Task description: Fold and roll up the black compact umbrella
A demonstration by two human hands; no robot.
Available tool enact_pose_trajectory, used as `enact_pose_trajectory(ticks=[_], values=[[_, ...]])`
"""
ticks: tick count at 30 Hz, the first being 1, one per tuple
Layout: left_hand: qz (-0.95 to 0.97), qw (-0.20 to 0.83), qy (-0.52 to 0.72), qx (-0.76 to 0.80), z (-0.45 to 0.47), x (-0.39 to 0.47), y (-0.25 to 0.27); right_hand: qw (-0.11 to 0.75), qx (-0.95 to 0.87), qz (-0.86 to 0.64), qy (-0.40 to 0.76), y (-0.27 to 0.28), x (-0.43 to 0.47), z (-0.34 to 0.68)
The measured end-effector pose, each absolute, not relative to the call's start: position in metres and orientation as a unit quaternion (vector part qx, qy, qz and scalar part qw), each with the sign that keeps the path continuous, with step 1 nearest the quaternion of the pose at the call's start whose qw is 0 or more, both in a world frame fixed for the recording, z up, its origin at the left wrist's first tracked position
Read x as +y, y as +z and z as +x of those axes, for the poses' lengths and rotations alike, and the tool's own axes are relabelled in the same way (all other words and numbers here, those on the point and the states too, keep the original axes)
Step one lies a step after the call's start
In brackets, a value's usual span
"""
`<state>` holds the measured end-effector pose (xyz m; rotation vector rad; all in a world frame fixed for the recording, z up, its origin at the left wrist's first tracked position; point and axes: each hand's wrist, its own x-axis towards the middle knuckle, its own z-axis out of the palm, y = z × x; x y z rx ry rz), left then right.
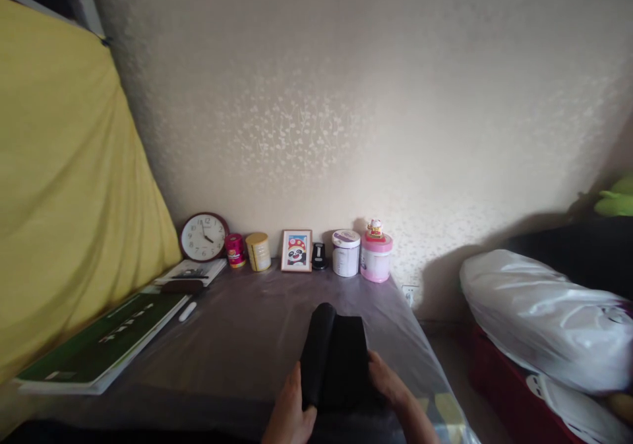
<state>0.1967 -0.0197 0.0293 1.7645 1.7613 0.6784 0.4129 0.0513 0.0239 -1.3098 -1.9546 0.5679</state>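
Low in the middle of the view, a black folded item [341, 358] is held above the near part of the table. Its left side is rounded like a roll, and a flat panel lies to the right; whether it is cloth or a soft cover I cannot tell. My left hand [291, 412] grips its lower left edge, thumb in front. My right hand [388, 381] is closed on the right edge, with its fingers partly hidden behind the black material.
A grey cloth-covered table [237, 338] stands against the wall. Along its back are a clock [204, 237], a red can [235, 251], a yellow-lidded can [258, 253], a framed panda picture [297, 251] and two tubs [346, 256]. Left lies a green book [109, 338]; right, a white bag [544, 318].
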Motion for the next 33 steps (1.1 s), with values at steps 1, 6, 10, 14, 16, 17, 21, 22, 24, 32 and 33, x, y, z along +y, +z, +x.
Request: enact_pose_trajectory(ticks=[1,6,10,14,16,17,21,22,24,32,33], values=[[0.660,0.260,0.242,0.661,0.198,-0.020,0.027,0.359,-0.733,-0.523,0.245,0.026,0.053,0.419],[0.664,0.249,0.194,0.678,0.203,-0.024,0.024,0.412,-0.620,-0.611,0.271,0.037,0.061,0.425],[0.673,0.248,0.191,0.670,0.203,-0.026,0.027,0.386,-0.635,-0.637,0.206,0.044,0.061,0.411],[0.669,0.254,0.232,0.658,0.203,-0.026,0.025,0.358,-0.640,-0.658,0.170,0.046,0.064,0.399],[0.668,0.256,0.239,0.656,0.203,-0.025,0.023,0.360,-0.641,-0.656,0.171,0.049,0.067,0.396],[0.669,0.256,0.238,0.656,0.203,-0.024,0.022,0.363,-0.641,-0.651,0.184,0.051,0.068,0.394],[0.673,0.260,0.229,0.653,0.204,-0.024,0.026,0.399,-0.640,-0.597,0.273,0.066,0.076,0.381],[0.672,0.265,0.222,0.655,0.204,-0.025,0.028,0.412,-0.639,-0.582,0.289,0.069,0.078,0.375],[0.670,0.277,0.210,0.656,0.205,-0.026,0.035,0.431,-0.635,-0.562,0.307,0.074,0.082,0.362],[0.665,0.288,0.186,0.664,0.206,-0.028,0.046,0.414,-0.633,-0.576,0.310,0.061,0.097,0.317],[0.669,0.285,0.185,0.662,0.206,-0.028,0.045,0.403,-0.638,-0.579,0.309,0.058,0.098,0.315]])
